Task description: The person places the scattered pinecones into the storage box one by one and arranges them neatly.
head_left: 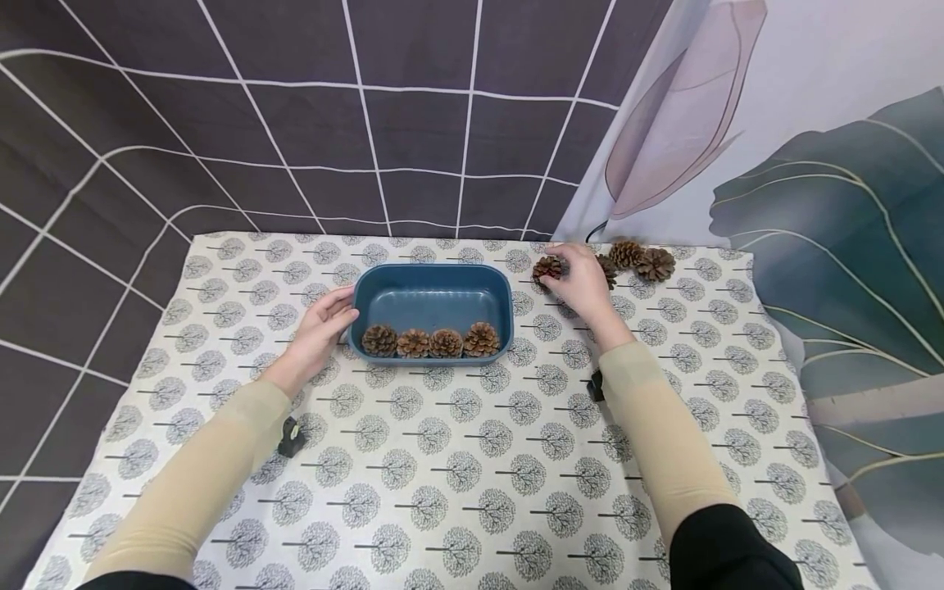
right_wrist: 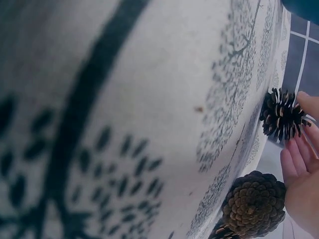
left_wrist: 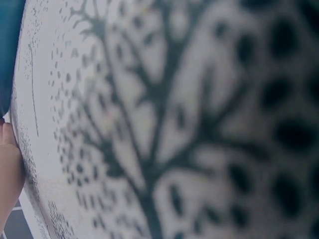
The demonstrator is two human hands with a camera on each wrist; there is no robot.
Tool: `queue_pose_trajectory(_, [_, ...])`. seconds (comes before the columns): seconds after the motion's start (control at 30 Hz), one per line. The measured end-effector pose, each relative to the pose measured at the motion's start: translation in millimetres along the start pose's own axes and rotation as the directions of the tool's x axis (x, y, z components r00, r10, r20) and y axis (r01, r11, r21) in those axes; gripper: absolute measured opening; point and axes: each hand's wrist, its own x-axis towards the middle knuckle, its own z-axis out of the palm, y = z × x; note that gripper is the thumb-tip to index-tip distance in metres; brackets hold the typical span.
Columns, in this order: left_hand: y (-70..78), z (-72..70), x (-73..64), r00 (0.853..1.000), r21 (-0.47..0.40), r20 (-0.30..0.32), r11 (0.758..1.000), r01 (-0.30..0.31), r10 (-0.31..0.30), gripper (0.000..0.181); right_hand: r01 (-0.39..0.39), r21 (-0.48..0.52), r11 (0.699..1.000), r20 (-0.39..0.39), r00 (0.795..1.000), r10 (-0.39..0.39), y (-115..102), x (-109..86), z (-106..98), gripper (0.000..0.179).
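Observation:
My left hand (head_left: 321, 329) rests against the left end of a blue oblong tub (head_left: 431, 306), its fingers along the outer wall and the thumb tip at the rim. Along the tub's near side sits a row of brown pine cones (head_left: 446, 343). Right of the tub, my right hand (head_left: 583, 283) pinches a pine cone (head_left: 546, 270) between thumb and fingers. The right wrist view shows this held pine cone (right_wrist: 283, 114) at the fingertips, with another pine cone (right_wrist: 254, 203) below it by the palm.
Beyond the right hand, more pine cones (head_left: 654, 264) cluster near the table's back right. A pale cloth (head_left: 472, 459) printed with grey trees covers the table. Dark tiled fabric (head_left: 413, 123) stands behind, and a leaf-patterned curtain (head_left: 833, 246) hangs at the right.

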Motion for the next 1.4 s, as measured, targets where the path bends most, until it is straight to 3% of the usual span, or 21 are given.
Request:
queue_pose_trajectory(0.47, [0.4, 0.3, 0.0, 1.0, 0.005, 0.001, 1.0, -0.001, 0.001, 0.048, 0.006, -0.032, 0.999, 0.011, 1.0, -0.006, -1, -0.1, -1, 0.05])
queue_pose_trajectory(0.97, [-0.1, -0.4, 0.1, 1.0, 0.017, -0.003, 1.0, 0.008, -0.008, 0.053, 0.023, 0.036, 0.999, -0.017, 1.0, -0.022, -6, -0.7, 1, 0.047])
queue_pose_trajectory(1.4, [1.1, 0.4, 0.0, 1.0, 0.034, -0.002, 0.999, 0.007, -0.007, 0.054, 0.162, 0.05, 0.985, -0.042, 0.986, -0.16, -41, -2.8, 3, 0.046])
